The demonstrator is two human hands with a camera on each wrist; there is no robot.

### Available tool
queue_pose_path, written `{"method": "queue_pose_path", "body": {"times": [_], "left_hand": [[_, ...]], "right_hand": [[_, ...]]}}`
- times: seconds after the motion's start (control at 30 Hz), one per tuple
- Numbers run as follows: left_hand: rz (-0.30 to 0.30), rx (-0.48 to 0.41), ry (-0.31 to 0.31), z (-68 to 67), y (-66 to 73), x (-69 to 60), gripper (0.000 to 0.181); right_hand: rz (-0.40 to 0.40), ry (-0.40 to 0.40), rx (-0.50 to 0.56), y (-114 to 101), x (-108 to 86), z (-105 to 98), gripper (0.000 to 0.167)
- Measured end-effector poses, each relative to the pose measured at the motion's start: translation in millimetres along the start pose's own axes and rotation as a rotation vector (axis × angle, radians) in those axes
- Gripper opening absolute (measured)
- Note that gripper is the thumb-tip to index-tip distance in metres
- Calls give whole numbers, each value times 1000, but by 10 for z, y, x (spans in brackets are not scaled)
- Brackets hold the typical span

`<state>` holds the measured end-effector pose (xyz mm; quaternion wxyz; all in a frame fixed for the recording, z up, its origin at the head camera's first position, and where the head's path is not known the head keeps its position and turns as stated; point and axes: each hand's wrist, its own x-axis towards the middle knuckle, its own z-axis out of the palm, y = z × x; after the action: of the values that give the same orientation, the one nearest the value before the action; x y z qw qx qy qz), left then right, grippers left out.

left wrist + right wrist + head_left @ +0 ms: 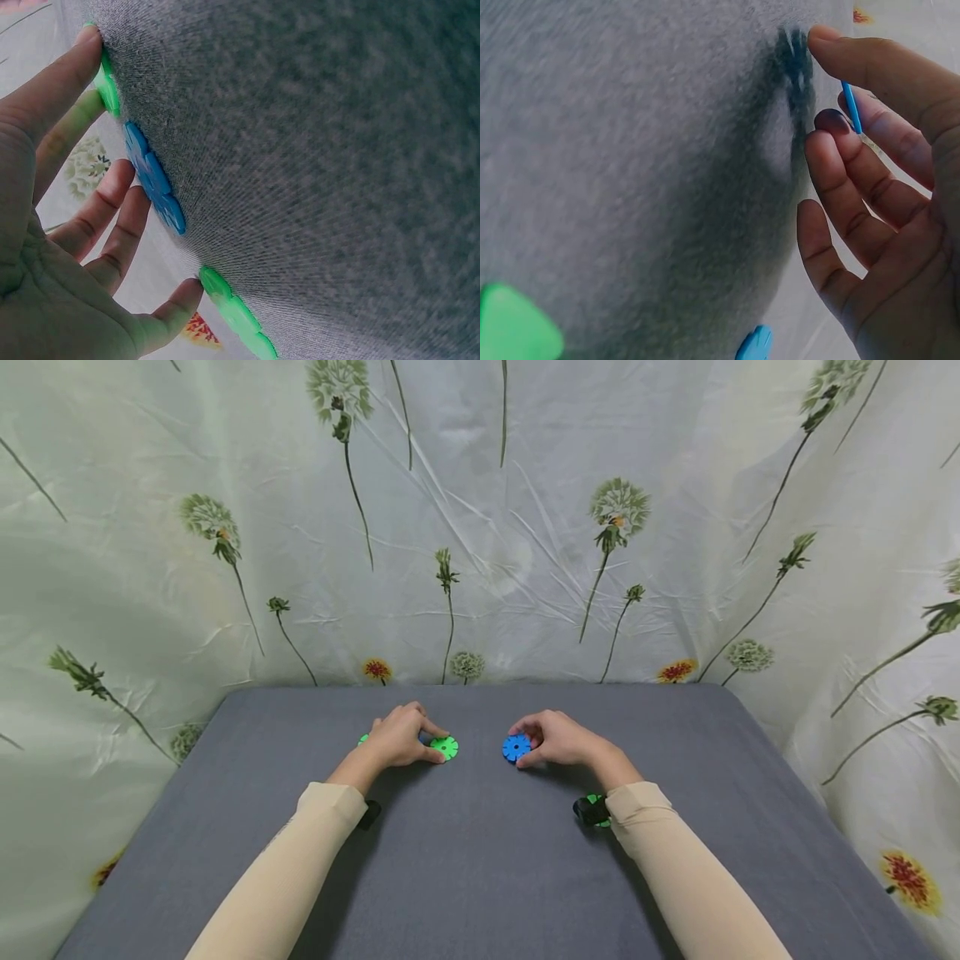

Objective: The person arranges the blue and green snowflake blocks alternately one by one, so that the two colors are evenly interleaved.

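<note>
My left hand (397, 737) rests low over the table, thumb and index finger pinching the rim of a green notched disc (444, 747) that lies flat. Under its other fingers is a blue disc (154, 180), mostly hidden from the head view. The little finger touches a second green disc (238, 311). My right hand (558, 739) holds another blue notched disc (516, 747) between thumb and fingers; in the right wrist view this blue disc (851, 107) appears edge-on, raised off the cloth.
A grey cloth covers the table (480, 860). Near the right wrist lies a green disc (597, 810), partly covered by the black wrist camera (591, 812). One more blue piece (755, 343) shows at the bottom of the right wrist view. Behind hangs a flowered curtain (495, 527).
</note>
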<state>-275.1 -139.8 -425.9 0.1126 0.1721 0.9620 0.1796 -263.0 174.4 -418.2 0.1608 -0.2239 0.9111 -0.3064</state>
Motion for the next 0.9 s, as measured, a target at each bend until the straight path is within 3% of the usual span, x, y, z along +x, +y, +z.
{"method": "queue_pose_path", "body": {"times": [0.9], "left_hand": [[0,3,6,3,-1,1,45]], "right_hand": [[-44,-8,0,-191,271,102,50]]}}
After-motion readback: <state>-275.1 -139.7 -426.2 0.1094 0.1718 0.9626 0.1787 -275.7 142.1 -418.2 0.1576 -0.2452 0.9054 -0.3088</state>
